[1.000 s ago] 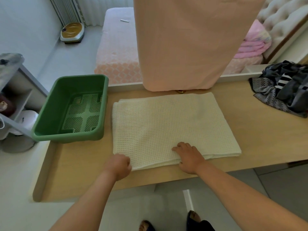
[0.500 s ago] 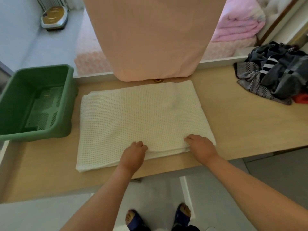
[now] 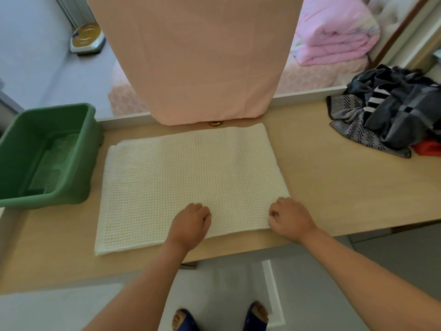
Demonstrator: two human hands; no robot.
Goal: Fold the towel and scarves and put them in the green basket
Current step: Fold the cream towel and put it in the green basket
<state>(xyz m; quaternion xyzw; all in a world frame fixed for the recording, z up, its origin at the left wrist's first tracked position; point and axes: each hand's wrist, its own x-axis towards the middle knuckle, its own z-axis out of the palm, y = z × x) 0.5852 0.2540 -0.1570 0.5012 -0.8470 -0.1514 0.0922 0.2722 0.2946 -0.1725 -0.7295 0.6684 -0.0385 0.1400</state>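
Folded cream towel (image 3: 191, 173) flat on table (image 3: 334, 192), just right of green basket (image 3: 91, 149); left hand (image 3: 191, 223) on its near edge, fingers curled together, grip indiscernible; right hand (image 3: 290, 218) at near right corner, curled fingers pinching towel; scarves (image 3: 391, 111) heaped far right.

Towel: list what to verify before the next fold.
1. The towel lies flat on the table: ok.
2. The right hand has curled fingers on the near right corner: ok.
3. The left hand grips the near edge: cannot tell, its fingertips are hidden.
4. The green basket stands open left of the towel, nothing seen inside: ok.
5. The scarves lie apart at the far right: ok.
6. The hanging peach cloth clears the towel's far edge: cannot tell.
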